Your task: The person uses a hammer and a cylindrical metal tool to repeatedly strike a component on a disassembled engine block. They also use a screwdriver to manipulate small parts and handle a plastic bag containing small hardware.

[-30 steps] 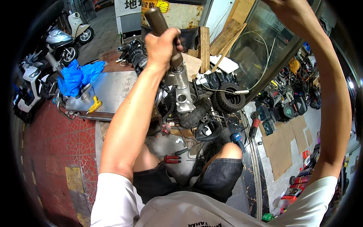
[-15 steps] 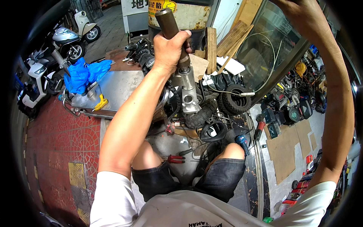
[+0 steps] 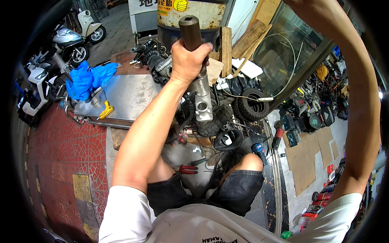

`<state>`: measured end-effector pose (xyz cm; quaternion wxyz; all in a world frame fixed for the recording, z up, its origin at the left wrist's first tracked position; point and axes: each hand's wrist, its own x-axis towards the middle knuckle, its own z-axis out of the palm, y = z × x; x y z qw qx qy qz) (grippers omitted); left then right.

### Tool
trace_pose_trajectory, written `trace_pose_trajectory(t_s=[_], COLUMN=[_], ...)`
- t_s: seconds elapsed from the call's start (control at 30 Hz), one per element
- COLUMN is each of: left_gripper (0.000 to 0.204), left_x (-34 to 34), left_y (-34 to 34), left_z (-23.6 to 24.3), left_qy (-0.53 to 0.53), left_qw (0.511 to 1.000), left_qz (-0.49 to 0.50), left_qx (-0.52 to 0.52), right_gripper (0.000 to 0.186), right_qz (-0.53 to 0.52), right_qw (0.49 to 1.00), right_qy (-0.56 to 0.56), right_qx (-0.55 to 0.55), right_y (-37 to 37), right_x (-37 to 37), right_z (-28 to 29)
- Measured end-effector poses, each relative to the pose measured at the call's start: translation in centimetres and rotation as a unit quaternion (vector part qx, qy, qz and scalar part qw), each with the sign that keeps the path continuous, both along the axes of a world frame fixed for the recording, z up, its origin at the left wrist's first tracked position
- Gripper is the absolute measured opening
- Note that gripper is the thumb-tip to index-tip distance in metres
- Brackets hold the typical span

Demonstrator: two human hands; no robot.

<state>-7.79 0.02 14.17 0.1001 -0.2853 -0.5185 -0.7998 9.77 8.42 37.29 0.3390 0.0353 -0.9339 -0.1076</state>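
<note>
My left hand (image 3: 188, 61) is wrapped round a thick dark metal cylinder (image 3: 190, 33) with a hole in its top end. The cylinder stands nearly upright. Its lower end meets a silver metal bracket (image 3: 204, 103), which has a round socket in its side. Knobby black tyres lie behind and beneath the bracket. High at the upper right edge is my right hand (image 3: 304, 5); the frame cuts off its fingers, so anything in it is hidden.
At left, a flat metal deck (image 3: 127, 97) carries a blue plastic bag (image 3: 90, 80) and a yellow-handled tool (image 3: 106, 110). Red pliers (image 3: 188, 169), a blue power tool (image 3: 259, 153) and a red grinder (image 3: 278, 135) lie around my knees. Wooden planks (image 3: 225, 52) lean behind.
The cylinder and my left hand have shifted right and slightly down, and the cylinder leans less to the left. My raised right hand has moved slightly further out of the top of view.
</note>
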Motion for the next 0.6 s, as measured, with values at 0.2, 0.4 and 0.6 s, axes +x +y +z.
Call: trace_pose_trajectory(t_s=[0.2, 0.4, 0.6], left_gripper=[0.015, 0.015, 0.014], left_x=[-0.5, -0.7, -0.4], left_y=[1.0, -0.1, 0.1], left_z=[-0.5, -0.8, -0.2], left_qy=[-0.016, -0.025, -0.050], left_qw=[0.999, 0.999, 0.998], left_qz=[-0.010, 0.038, 0.027], left_qx=[0.050, 0.026, 0.012], right_gripper=[0.043, 0.044, 0.048], right_qz=[0.027, 0.029, 0.125], right_qw=[0.987, 0.964, 0.976], right_qy=[-0.139, -0.262, -0.170], right_qx=[-0.082, -0.042, -0.052], right_y=[-0.9, -3.2, -4.0], right_x=[-2.6, -5.0, -4.6], right_z=[2.5, 3.5, 6.2])
